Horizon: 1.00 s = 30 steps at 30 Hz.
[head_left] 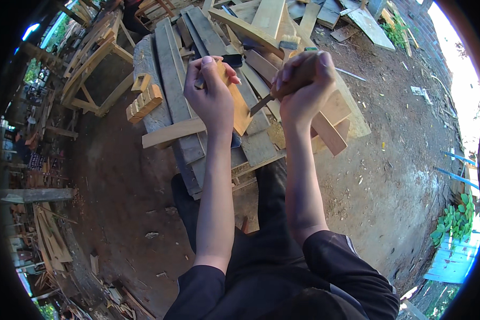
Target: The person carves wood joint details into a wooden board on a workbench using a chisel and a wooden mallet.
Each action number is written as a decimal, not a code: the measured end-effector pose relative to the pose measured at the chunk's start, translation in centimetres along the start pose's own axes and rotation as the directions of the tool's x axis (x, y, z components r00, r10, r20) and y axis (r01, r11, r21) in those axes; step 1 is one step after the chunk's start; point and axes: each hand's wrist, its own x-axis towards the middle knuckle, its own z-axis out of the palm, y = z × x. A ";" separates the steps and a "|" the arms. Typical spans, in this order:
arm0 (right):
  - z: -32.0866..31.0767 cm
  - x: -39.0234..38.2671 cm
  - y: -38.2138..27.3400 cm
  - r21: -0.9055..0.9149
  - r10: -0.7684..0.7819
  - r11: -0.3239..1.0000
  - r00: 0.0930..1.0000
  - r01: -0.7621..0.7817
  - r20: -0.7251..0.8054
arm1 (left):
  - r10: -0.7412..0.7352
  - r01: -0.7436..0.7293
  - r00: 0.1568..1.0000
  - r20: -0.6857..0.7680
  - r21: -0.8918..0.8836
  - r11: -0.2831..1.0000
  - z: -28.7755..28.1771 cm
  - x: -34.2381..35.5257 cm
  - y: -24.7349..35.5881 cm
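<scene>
My left hand [210, 88] is closed around a light brown wood piece [242, 113] above the plank-topped bench, its lower end slanting out to the right of my wrist. My right hand [306, 82] grips the thick wooden handle of what looks like a chisel [260, 105]. The dark flat blade points down and left, and its tip meets or overlaps the edge of the wood piece; whether it cuts in I cannot tell. A black object [232, 60] shows just behind my left fingers, partly hidden. Beyond my right hand lies a brush [289, 44] with pale bristles.
Several planks and boards lie across the bench [168, 69]; one pale strip [173, 132] juts out left, another board [329, 133] right. Grooved wood blocks [144, 103] sit on its left edge. A wooden frame [98, 64] stands farther left. Scraps litter the dirt floor [122, 176].
</scene>
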 end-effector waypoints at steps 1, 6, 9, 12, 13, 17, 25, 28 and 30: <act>0.2 0.0 0.4 0.007 0.004 1.000 1.000 -0.004 0.004 | -0.011 0.011 1.000 0.001 -0.022 1.000 -0.1 0.2 -0.1; 1.0 0.4 -1.0 -0.102 0.065 0.993 0.997 -0.060 0.049 | -0.027 0.025 1.000 -0.012 -0.095 0.995 -0.3 0.7 -0.6; 1.5 0.6 -0.8 0.122 0.078 0.990 0.997 -0.075 -0.021 | -0.031 0.030 1.000 -0.004 -0.091 0.995 -0.5 1.0 -0.2; 0.7 1.0 1.6 -0.183 0.054 0.982 0.993 -0.033 0.108 | -0.042 0.039 0.999 -0.031 -0.093 0.995 -0.4 0.9 -0.5; 0.8 1.1 1.5 -0.176 0.064 0.983 0.994 -0.049 0.083 | -0.038 0.034 0.998 -0.050 -0.073 0.997 -0.5 0.9 -0.4; 1.3 2.3 -0.6 0.065 0.124 0.990 0.992 -0.124 0.007 | -0.049 0.045 0.998 -0.040 -0.100 0.994 -0.4 1.2 -0.2; -0.6 4.1 1.4 0.044 0.204 0.978 0.979 -0.202 -0.031 | -0.045 0.043 0.998 -0.040 -0.061 0.997 -0.8 1.5 -0.7; -0.9 4.7 1.6 0.066 0.227 0.972 0.974 -0.226 -0.017 | -0.025 0.024 0.999 -0.027 -0.043 0.999 -0.8 1.5 -0.7; -1.0 5.6 1.6 0.041 0.206 0.978 0.977 -0.204 -0.056 | -0.027 0.026 0.999 -0.025 -0.041 0.999 -0.4 1.3 -0.6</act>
